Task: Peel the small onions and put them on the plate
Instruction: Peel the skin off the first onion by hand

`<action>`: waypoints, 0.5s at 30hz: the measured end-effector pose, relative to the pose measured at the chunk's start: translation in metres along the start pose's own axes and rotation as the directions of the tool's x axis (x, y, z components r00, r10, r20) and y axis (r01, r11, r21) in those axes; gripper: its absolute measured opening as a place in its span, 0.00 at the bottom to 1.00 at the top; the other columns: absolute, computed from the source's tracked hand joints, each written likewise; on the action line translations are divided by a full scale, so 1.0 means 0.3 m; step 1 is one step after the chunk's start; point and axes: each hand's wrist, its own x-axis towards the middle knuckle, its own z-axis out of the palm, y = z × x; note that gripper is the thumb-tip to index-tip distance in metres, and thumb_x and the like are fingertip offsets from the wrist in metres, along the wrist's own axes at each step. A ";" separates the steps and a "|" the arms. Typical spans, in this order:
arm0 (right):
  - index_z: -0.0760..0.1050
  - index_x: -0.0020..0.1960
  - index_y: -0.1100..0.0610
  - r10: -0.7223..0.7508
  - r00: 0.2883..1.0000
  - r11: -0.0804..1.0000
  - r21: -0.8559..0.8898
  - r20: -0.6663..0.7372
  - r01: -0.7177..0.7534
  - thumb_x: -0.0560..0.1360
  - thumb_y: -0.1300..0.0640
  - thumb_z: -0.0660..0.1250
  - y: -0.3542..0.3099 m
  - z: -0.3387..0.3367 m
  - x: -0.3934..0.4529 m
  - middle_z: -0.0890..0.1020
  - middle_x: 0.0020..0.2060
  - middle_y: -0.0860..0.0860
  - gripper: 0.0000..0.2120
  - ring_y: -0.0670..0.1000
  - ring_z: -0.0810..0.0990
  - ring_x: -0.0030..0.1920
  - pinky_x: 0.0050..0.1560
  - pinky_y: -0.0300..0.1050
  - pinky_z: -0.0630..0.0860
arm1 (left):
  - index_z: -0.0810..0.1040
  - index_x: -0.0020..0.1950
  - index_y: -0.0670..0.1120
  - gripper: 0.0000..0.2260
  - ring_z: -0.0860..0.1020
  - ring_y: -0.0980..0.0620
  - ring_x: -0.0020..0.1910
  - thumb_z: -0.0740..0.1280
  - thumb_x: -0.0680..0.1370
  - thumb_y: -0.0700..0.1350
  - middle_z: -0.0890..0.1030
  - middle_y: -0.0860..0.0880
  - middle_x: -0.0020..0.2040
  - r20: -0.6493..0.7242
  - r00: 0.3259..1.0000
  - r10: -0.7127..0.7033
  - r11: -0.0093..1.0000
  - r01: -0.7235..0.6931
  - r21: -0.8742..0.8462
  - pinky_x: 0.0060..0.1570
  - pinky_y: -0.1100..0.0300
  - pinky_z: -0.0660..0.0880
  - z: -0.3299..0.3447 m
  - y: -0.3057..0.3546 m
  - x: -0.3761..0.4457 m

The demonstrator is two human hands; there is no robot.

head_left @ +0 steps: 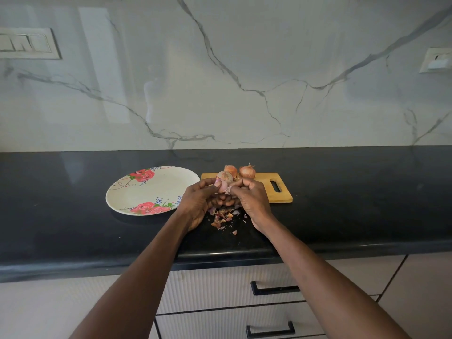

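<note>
Head view looks down on a black countertop (73, 192) below a marble-patterned wall (244, 69), with drawers (232, 302) under the near edge. A floral plate (146, 192) sits on the counter left of centre, and just to its right lies a wooden cutting board (281, 194) with a handle slot at its right end. The left hand (198, 204) and right hand (252, 199) meet above the board's near-left corner, both with fingers curled, together grasping a partly peeled onion (223, 185); the left fingers cup it from the left, while the right thumb and fingertips pinch at its right side, where a pale flap of skin shows. Two unpeeled onions (247, 172) stand at the far edge of the board, just beyond the hands. A scatter of onion skins (222, 217) lies on the counter between the wrists, near the board's near edge.
</note>
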 end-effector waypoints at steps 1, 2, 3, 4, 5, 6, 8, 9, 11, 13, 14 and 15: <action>0.80 0.47 0.70 0.001 1.000 1.000 0.000 0.001 -0.001 0.75 0.69 0.70 -0.001 0.000 -0.001 0.83 0.35 0.53 0.04 0.41 0.82 0.30 0.31 0.31 0.75 | 0.78 0.58 0.37 0.09 0.82 0.52 0.34 0.68 0.79 0.39 0.85 0.42 0.42 -0.008 1.000 -0.009 1.000 0.009 -0.002 0.33 0.64 0.80 -0.002 -0.001 0.004; 0.80 0.47 0.70 0.001 1.000 1.000 -0.005 0.002 -0.001 0.75 0.68 0.70 0.001 0.000 0.000 0.83 0.35 0.53 0.04 0.41 0.82 0.30 0.31 0.32 0.75 | 0.78 0.58 0.36 0.09 0.82 0.52 0.34 0.67 0.80 0.39 0.85 0.42 0.41 -0.009 1.000 -0.015 1.000 0.015 0.000 0.33 0.64 0.79 -0.002 -0.002 0.007; 0.80 0.47 0.69 0.001 1.000 1.000 -0.009 0.002 -0.001 0.75 0.68 0.69 0.000 0.001 0.000 0.83 0.34 0.53 0.03 0.41 0.81 0.30 0.31 0.32 0.75 | 0.78 0.58 0.36 0.09 0.81 0.52 0.33 0.66 0.80 0.39 0.85 0.41 0.41 -0.007 1.000 -0.016 1.000 0.016 0.004 0.32 0.64 0.79 -0.003 -0.003 0.009; 0.80 0.46 0.69 -0.004 1.000 1.000 -0.017 -0.004 0.004 0.75 0.68 0.69 -0.001 0.002 0.000 0.83 0.34 0.53 0.03 0.41 0.81 0.30 0.32 0.32 0.75 | 0.78 0.58 0.36 0.08 0.81 0.51 0.32 0.66 0.81 0.39 0.84 0.41 0.41 -0.004 1.000 -0.015 1.000 0.015 0.008 0.32 0.64 0.79 -0.004 -0.003 0.010; 0.81 0.45 0.67 -0.014 1.000 1.000 -0.027 -0.018 0.014 0.75 0.67 0.69 0.002 0.002 0.000 0.84 0.34 0.53 0.03 0.42 0.82 0.31 0.33 0.33 0.76 | 0.78 0.57 0.36 0.08 0.80 0.51 0.31 0.65 0.81 0.38 0.84 0.40 0.41 -0.003 1.000 -0.014 1.000 0.014 0.013 0.31 0.64 0.78 -0.006 -0.004 0.012; 0.81 0.44 0.66 -0.031 0.999 0.999 -0.040 -0.038 0.029 0.76 0.66 0.69 0.004 0.003 0.001 0.84 0.34 0.52 0.03 0.43 0.82 0.32 0.33 0.35 0.76 | 0.78 0.57 0.36 0.07 0.79 0.51 0.31 0.65 0.82 0.38 0.83 0.39 0.41 -0.005 1.000 -0.015 1.000 0.015 0.019 0.31 0.63 0.78 -0.009 -0.005 0.014; 0.83 0.42 0.61 -0.071 0.994 0.993 -0.105 -0.077 0.063 0.77 0.62 0.69 0.013 0.006 0.003 0.84 0.34 0.53 0.06 0.49 0.84 0.35 0.34 0.44 0.80 | 0.78 0.59 0.36 0.09 0.78 0.49 0.32 0.64 0.82 0.39 0.83 0.38 0.42 -0.009 1.000 -0.011 0.999 0.011 0.040 0.31 0.62 0.77 -0.015 -0.006 0.018; 0.84 0.41 0.60 -0.091 0.992 0.986 -0.148 -0.089 0.078 0.77 0.61 0.69 0.020 0.008 0.008 0.85 0.34 0.53 0.08 0.53 0.84 0.36 0.36 0.51 0.81 | 0.77 0.62 0.36 0.10 0.78 0.48 0.33 0.65 0.82 0.39 0.82 0.38 0.42 -0.008 1.000 -0.005 0.999 0.005 0.048 0.32 0.61 0.76 -0.015 -0.007 0.019; 0.85 0.42 0.59 -0.115 0.989 0.973 -0.212 -0.098 0.092 0.77 0.59 0.70 0.033 0.011 0.018 0.85 0.35 0.52 0.08 0.55 0.84 0.38 0.41 0.56 0.82 | 0.76 0.64 0.36 0.12 0.79 0.46 0.36 0.65 0.82 0.39 0.82 0.38 0.45 -0.010 1.000 0.008 0.999 -0.008 0.035 0.31 0.60 0.76 -0.015 -0.007 0.022; 0.86 0.51 0.55 -0.124 0.989 0.962 -0.256 -0.077 0.100 0.76 0.58 0.71 0.038 0.011 0.023 0.87 0.44 0.48 0.07 0.48 0.85 0.45 0.47 0.51 0.83 | 0.76 0.65 0.36 0.13 0.79 0.47 0.37 0.65 0.82 0.38 0.81 0.38 0.47 -0.012 1.000 0.016 1.000 -0.016 0.021 0.30 0.60 0.77 -0.015 -0.007 0.022; 0.85 0.57 0.54 -0.123 0.991 0.961 -0.257 -0.059 0.104 0.77 0.56 0.71 0.035 0.009 0.023 0.86 0.49 0.47 0.10 0.46 0.84 0.49 0.50 0.45 0.82 | 0.76 0.65 0.36 0.13 0.79 0.47 0.37 0.65 0.82 0.39 0.81 0.38 0.48 -0.008 1.000 0.018 1.000 -0.017 0.025 0.30 0.60 0.77 -0.014 -0.007 0.021; 0.83 0.60 0.54 -0.120 0.992 0.966 -0.234 -0.038 0.108 0.77 0.55 0.72 0.031 0.006 0.022 0.85 0.52 0.46 0.13 0.43 0.83 0.52 0.51 0.39 0.80 | 0.77 0.65 0.36 0.14 0.80 0.47 0.38 0.66 0.81 0.39 0.82 0.38 0.49 0.001 1.000 0.020 0.999 -0.020 0.030 0.31 0.60 0.77 -0.014 -0.007 0.020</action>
